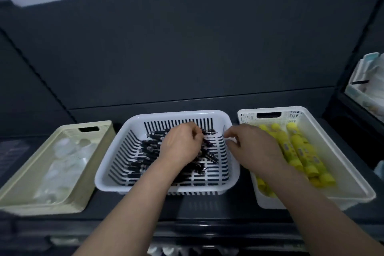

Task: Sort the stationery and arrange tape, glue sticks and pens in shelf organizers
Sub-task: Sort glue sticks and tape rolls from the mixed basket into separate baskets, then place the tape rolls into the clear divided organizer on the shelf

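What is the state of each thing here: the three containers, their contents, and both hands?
Beige tray: left, holds clear tape rolls, blurred.
Slotted basket: middle, holds black pens, heaped.
Mesh basket: right, holds yellow glue sticks, lying flat.
Left hand: in the slotted basket, fingers curled over the pens; grip unclear.
Right hand: above that basket's right wall, fingers loosely curled, nothing seen in it.

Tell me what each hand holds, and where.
The left hand seems to pinch one black pen, its end poking free, over the white basket; the right hand holds nothing.
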Motion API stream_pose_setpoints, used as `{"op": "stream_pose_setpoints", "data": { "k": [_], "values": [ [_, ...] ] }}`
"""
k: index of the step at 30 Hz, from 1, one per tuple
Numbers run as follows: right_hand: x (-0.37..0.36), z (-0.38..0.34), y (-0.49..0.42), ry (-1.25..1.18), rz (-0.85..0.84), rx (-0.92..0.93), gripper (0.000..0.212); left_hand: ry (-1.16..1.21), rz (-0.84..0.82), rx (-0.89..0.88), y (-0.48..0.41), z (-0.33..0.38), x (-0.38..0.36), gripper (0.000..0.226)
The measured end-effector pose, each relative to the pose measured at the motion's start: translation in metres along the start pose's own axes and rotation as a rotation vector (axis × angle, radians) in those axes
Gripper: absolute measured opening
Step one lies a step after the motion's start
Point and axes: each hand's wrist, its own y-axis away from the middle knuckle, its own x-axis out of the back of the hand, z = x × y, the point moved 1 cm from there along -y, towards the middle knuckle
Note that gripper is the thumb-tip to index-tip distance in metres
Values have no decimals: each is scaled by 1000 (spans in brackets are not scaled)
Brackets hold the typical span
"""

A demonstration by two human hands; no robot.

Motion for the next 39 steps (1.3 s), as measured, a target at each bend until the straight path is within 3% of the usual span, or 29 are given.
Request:
{"op": "stream_pose_setpoints", "data": {
  "k": [10, 20, 24, 28, 32, 39],
  "values": [
    [-43, -108, -9, 91, -10, 249, 17, -6, 125, 231, 31, -133, 68, 11],
    [-112, -269, -6, 92, -57, 294, 23, -141, 206, 308, 58, -305, 144, 31],
    [-143, -318, -7, -10, -75, 214, 28, -209, 198, 301, 56, -360, 159, 37],
    [-170, -345, -11, 31, -159, 94, 47, -48, 71, 319, 55, -398, 153, 36],
    [-186, -356, -16, 6, -203, -58, 64, 129, 20, 305, 56, -410, 148, 37],
    [-198, -353, -20, -94, -233, -189, 68, 224, -34, 295, 56, -412, 146, 44]
  ]
}}
